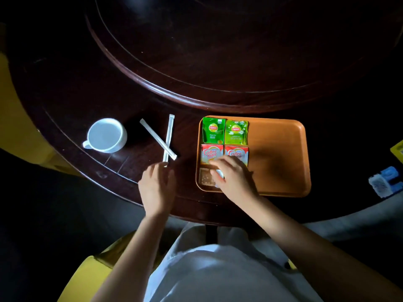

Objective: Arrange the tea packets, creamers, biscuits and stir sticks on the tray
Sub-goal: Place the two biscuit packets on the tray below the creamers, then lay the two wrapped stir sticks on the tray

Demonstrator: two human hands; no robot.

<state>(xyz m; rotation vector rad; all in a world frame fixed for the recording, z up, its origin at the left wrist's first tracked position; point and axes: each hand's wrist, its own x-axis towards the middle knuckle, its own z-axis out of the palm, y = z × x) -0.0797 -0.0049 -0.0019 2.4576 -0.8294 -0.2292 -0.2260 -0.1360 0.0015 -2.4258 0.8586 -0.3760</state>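
Observation:
An orange tray lies on the dark wooden table. Two green tea packets sit side by side in its far left corner. Below them lie two red and white creamer packets. A clear-wrapped biscuit rests in the near left corner. My right hand lies flat over the spot beside that biscuit, fingers on a second wrapped piece that is mostly hidden. Two white-wrapped stir sticks lie crossed on the table left of the tray. My left hand hovers open just below their near ends.
A white cup stands on the table to the left of the stir sticks. A raised round turntable fills the table's far part. Blue and white packaging lies at the right edge. Yellow chairs are at the left and beneath me.

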